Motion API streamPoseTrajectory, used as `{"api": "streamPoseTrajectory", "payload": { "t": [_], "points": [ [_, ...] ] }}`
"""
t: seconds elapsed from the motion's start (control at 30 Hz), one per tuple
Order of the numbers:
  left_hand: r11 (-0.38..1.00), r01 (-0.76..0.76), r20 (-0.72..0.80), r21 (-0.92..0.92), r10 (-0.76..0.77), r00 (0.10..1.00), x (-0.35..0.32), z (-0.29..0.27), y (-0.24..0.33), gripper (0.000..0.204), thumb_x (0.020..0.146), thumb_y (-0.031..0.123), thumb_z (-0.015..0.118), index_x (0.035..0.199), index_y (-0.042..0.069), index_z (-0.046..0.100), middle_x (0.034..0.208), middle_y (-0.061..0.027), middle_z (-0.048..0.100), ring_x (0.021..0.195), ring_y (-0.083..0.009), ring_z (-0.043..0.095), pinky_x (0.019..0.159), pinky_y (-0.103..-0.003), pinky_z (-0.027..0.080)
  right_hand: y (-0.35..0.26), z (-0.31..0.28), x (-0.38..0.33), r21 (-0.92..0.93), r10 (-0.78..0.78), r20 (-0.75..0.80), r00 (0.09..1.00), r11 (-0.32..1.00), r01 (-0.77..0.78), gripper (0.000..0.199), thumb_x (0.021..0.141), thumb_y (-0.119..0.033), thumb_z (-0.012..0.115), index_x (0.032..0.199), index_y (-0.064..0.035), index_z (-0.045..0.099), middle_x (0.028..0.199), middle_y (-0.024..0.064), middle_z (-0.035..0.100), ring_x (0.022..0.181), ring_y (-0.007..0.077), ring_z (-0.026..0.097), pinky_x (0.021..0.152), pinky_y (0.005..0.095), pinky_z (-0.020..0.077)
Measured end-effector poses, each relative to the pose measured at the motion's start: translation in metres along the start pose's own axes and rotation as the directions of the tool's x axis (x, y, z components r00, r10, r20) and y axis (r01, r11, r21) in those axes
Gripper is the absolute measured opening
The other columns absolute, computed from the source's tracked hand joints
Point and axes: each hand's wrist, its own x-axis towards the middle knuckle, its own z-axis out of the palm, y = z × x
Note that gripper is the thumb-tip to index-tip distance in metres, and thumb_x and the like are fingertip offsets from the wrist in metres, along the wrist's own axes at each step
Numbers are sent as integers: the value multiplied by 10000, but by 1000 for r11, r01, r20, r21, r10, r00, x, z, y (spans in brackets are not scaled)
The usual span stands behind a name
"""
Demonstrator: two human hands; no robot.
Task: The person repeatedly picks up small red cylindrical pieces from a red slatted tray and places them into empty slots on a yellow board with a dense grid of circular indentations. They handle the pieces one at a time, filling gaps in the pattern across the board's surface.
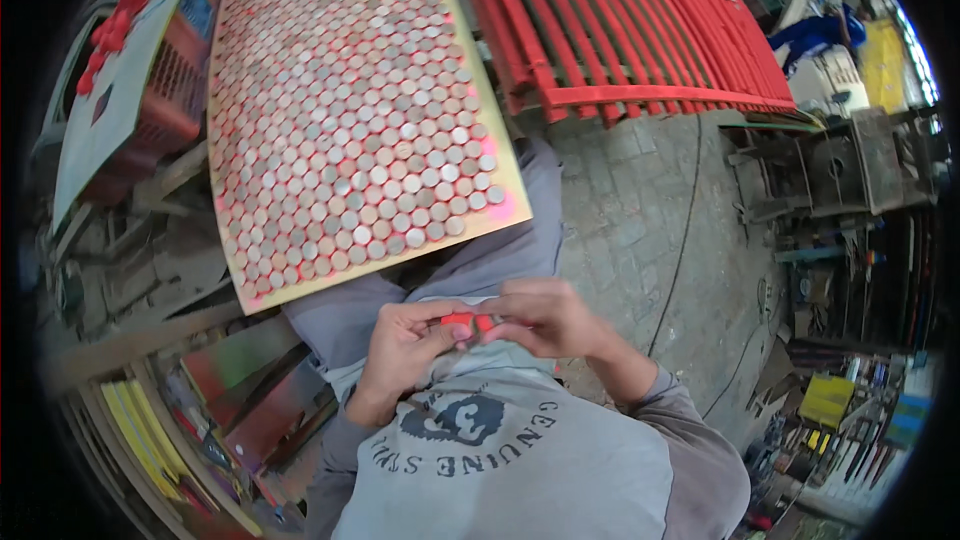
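My left hand [405,340] pinches a small red block-like piece [458,321] in front of my waist. My right hand [548,318] meets it from the other side, its fingers closed and slightly blurred. Between those fingers shows another small piece with a red part [486,323]; its kind is too small to tell. Just beyond my hands, over my legs, lies a pale yellow board [513,195]. Close rows of round, wood-coloured discs [340,120] cover it, with red showing between them.
Red slats [620,30] lie side by side at the far right. On the left, a white panel [130,70] with red pieces [115,35] rests by a red plastic crate [175,105]. A dark cable [690,210] crosses the brick floor. Tools and a yellow box [828,401] crowd the lower right.
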Motion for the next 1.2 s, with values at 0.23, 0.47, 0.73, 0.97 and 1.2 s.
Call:
{"api": "streamPoseTrajectory", "payload": {
  "t": [0.23, 0.47, 0.73, 0.97, 1.2],
  "points": [
    [981, -181, -73, -71, 176, 982, -1, -1, 3, 275, 833, 8, 757, 1091, -52, 683, 1019, -142, 728, 844, -123, 680, 752, -232, 557, 5, 9, 8, -192, 154, -235, 960, 961, -201, 309, 694, -183, 873, 925, -35, 732, 648, 54, 545, 537, 177, 499, 506, 310, 402],
    [993, -113, -67, -23, 111, 992, -6, -8, -6, 298, 815, -37, 759, 1102, -39, 679, 1081, -124, 710, 980, -142, 669, 889, -259, 545, 46, 19, 36, -377, 133, -516, 846, 852, -363, 303, 705, -143, 859, 942, -14, 721, 711, 83, 641, 561, 174, 558, 549, 307, 468],
    [991, -113, -97, -68, 107, 990, -11, -13, -10, 287, 839, 7, 757, 1110, -36, 674, 1072, -112, 708, 957, -134, 664, 848, -248, 541, 53, 26, 31, -338, 124, -648, 752, 838, -429, 316, 706, -163, 872, 926, 5, 719, 722, 90, 652, 539, 172, 552, 533, 297, 464],
    [988, -154, -158, -6, 151, 976, -4, -16, 4, 343, 853, 43, 751, 1171, -44, 654, 1061, -147, 715, 887, -142, 665, 790, -266, 551, 59, 33, 28, -328, 175, -609, 774, 833, -446, 209, 742, -157, 842, 864, -22, 740, 598, 73, 559, 502, 163, 507, 492, 314, 410],
    [984, -176, -177, 34, 179, 968, -14, -27, 14, 352, 878, 37, 727, 1211, -51, 651, 1000, -82, 718, 815, -98, 634, 757, -230, 528, 41, 32, 28, -276, 181, -644, 744, 852, -446, 191, 744, -137, 835, 856, -19, 736, 614, 77, 580, 507, 157, 517, 499, 297, 415]
  ]
}}
